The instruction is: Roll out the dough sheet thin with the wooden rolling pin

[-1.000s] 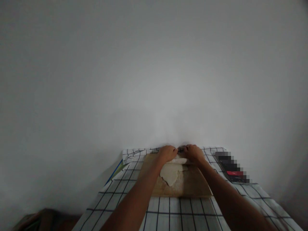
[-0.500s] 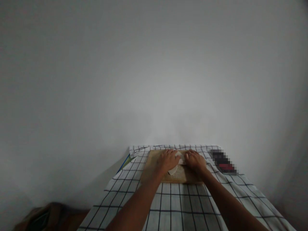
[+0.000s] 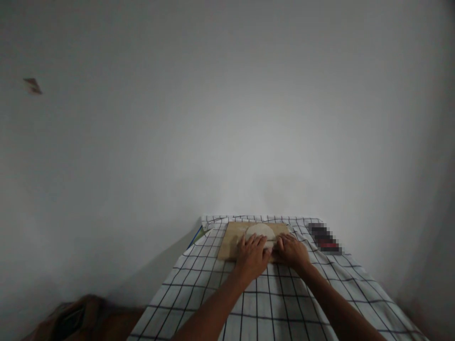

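Note:
A round, flat, pale sheet of dough lies on a wooden board. My left hand rests on the near left part of the dough, fingers stretched forward and slightly apart, thumb toward the right. At the dough's right edge, my right hand is closed, its fingers curled downward over the board. A pale strip with a thin dark line shows between the two hands; whether it is a thin rolling pin or a fold of dough, I cannot tell. What lies under the right fingers is hidden.
The board stands on a table with a white, dark-checked cloth. Right of the board lies a dark, blurred-out object with a red part. A plain wall rises behind the table. Brown furniture is low at the left.
Both hands have come back toward me from the board's far edge. The far part of the round dough now shows beyond my left fingers. The view has shifted slightly.

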Available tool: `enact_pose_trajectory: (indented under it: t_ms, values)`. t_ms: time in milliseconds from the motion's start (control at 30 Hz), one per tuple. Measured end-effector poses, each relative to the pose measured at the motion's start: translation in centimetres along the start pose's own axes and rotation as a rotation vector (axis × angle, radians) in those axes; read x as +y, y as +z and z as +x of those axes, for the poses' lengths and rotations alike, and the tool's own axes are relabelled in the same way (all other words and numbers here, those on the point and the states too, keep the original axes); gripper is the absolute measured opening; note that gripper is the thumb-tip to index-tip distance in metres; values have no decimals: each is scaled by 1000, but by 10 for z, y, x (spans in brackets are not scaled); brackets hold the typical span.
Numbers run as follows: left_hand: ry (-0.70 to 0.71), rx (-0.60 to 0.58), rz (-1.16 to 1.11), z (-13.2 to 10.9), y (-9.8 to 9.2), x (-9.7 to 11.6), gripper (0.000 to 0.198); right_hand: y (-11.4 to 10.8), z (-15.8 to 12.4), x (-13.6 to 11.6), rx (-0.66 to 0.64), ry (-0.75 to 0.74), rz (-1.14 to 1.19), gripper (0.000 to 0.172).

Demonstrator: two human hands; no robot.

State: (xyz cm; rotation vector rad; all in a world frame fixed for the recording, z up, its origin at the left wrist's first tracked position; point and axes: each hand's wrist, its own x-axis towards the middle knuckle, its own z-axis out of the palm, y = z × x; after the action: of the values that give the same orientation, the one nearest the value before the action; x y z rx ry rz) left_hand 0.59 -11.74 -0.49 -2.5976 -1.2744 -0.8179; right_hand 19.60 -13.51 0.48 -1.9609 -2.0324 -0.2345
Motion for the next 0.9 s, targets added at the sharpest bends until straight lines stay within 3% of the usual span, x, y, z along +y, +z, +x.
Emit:
enact_pose_trajectory:
  t_ms: [100,233,533,633,767,900]
  values:
    - [-3,-1,-13,-4,-7,4,43,-3,-1,-1,-9,-22,-14,32]
    - [-22,-41,-6,11,-6,1,39,-3,5,-2,-12,-23,-40,32]
    - [-42,-62,-10,62,23,-27,44,6,47,6,-30,74,18,45]
    - [-45,-122,-23,84,30,-37,46,6,63,9,-22,99,42,46]
    - [-89,-254,-39,114,37,-50,47,9,84,17,-104,59,-7,44]
    - [-99,-313,20,140,42,-57,58,19,106,26,-138,158,-23,45]
